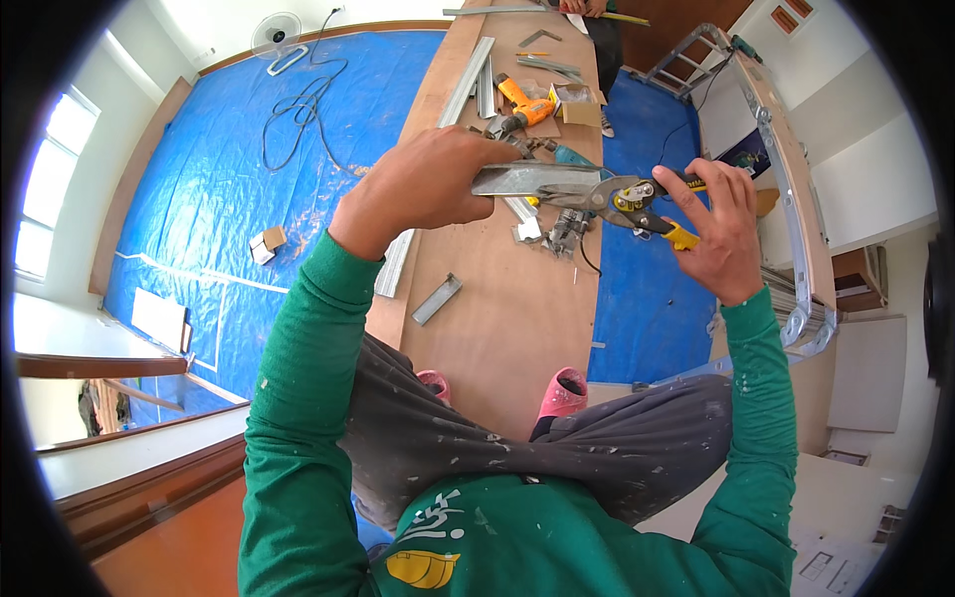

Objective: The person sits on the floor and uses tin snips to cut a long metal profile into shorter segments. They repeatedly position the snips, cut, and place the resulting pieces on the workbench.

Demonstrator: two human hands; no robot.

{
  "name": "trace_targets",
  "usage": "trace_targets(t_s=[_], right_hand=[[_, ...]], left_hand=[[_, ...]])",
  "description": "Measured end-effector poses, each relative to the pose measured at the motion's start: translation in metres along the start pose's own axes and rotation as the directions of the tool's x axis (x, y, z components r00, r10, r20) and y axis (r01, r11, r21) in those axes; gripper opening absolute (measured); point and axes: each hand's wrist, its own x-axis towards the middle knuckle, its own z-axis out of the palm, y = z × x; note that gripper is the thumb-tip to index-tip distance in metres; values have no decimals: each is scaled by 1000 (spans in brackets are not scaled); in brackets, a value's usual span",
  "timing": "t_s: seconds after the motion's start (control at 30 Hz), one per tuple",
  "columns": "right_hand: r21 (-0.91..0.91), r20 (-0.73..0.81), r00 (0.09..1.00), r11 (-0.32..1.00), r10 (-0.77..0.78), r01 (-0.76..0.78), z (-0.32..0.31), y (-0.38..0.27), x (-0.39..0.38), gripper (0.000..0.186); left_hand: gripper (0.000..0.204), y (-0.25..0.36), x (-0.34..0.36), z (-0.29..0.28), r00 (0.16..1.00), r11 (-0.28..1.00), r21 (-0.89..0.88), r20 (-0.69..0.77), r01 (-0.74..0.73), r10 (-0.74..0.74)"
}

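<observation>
My left hand (423, 179) grips a short grey metal channel (537, 180), thumb and fingers closed around its left end. My right hand (724, 234) is wrapped about the black and yellow handles of a pair of tin snips (629, 198), which are spread apart. The snips' jaws meet the right end of the channel; whether they bite into the metal I cannot tell. Both things are held up above a brown wooden board (497, 348). Under them lie a dark metal tool piece (567, 231) and a teal-bodied power tool (572, 156), partly hidden.
On the board are an orange drill (527, 107), an opened cardboard box (577, 104), a metal offcut (437, 298) and long metal channels (466, 85). Another person's hands (587, 6) show at the far end. A ladder (686, 55) stands far right; a cable (298, 104) crosses blue sheeting (219, 149).
</observation>
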Motion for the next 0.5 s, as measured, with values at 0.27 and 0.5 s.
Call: trace_targets(t_s=[0.27, 0.5], right_hand=[[25, 37, 999, 1000, 14, -15, 1, 2, -1, 85], [50, 31, 1000, 999, -2, 1, 2, 2, 0, 86]], left_hand=[[53, 0, -1, 2, 997, 999, 22, -67, -30, 32], [53, 1, 0, 2, 999, 1000, 9, -21, -24, 24]])
